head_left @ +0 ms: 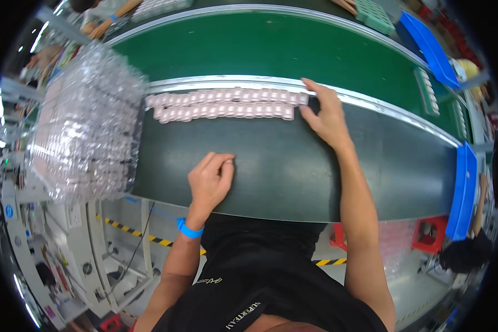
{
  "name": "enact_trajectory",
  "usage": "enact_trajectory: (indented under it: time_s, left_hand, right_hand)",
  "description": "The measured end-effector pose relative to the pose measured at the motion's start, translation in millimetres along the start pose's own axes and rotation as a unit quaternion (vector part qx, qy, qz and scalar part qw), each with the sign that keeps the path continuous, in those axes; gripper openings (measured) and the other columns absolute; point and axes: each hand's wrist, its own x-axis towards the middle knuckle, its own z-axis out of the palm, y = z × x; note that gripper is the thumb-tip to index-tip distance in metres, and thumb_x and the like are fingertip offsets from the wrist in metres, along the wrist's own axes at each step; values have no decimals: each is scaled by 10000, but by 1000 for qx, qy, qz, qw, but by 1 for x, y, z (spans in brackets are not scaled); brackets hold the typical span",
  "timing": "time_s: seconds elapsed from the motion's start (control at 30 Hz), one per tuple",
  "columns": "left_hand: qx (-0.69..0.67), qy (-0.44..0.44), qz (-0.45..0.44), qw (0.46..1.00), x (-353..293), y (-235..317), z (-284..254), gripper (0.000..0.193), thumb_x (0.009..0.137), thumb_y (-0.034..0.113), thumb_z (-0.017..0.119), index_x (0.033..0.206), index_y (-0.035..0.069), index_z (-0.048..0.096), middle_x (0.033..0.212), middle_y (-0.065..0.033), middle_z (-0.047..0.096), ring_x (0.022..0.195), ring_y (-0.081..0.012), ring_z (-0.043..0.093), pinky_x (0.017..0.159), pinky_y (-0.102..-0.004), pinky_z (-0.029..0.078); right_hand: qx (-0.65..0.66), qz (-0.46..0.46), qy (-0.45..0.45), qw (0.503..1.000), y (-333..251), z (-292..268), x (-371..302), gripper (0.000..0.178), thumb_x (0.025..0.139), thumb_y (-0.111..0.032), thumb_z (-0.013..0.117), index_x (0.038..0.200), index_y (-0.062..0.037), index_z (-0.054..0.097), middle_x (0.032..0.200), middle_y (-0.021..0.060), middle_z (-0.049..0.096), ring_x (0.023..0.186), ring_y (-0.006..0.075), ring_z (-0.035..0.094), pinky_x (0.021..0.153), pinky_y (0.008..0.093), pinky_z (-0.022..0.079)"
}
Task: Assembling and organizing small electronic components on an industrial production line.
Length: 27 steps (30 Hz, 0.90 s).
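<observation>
Two long rows of small pale pink pieces with white square centres lie side by side along the far edge of a dark green work surface. At the right end of these rows is my right hand, thumb and forefinger spread apart. Its thumb is close to the last pieces, and the forefinger reaches to the metal rail. Whether the thumb touches a piece is hard to tell. Nearer to me, my left hand hovers over the surface with curled fingers, thumb against forefinger; anything inside is hidden.
A tall stack wrapped in clear bubble wrap stands at the left. Beyond the rail runs a green conveyor belt with a tray of pieces at its right. Blue bins edge the right side. Other people's hands are at the far side.
</observation>
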Motion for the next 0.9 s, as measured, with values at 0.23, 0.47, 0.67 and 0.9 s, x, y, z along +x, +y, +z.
enact_trajectory:
  time_s: [0.23,0.47,0.67,0.9]
  left_hand:
    - [-6,19,28,999,-2,-4,6,87,904,93,695,932,84,776,781,-55,674,582,-210,618,552,-331,483]
    - [-9,31,34,999,-3,-5,4,81,896,99,688,913,96,767,762,-42,652,572,-215,603,531,-350,467]
    - [-8,8,10,1000,-2,-1,2,71,899,112,673,911,114,743,788,-55,653,703,-279,670,591,-415,511]
    - [-5,32,32,999,-3,-3,4,86,901,107,681,910,108,766,753,-41,639,576,-226,597,532,-364,464]
  right_hand:
    - [42,88,76,992,9,-4,-5,373,902,-104,700,1272,-60,681,1148,134,674,1062,267,648,916,366,510]
    - [75,148,93,982,15,-1,-6,320,945,-87,671,1262,-50,689,1090,79,655,906,169,584,807,307,518]
    - [66,150,98,982,14,-3,-5,308,947,-81,661,1252,-47,693,1080,75,653,887,163,576,796,305,519]
    - [61,155,86,982,14,-3,-5,298,960,-95,656,1251,-42,691,1066,70,644,884,165,579,803,311,521]
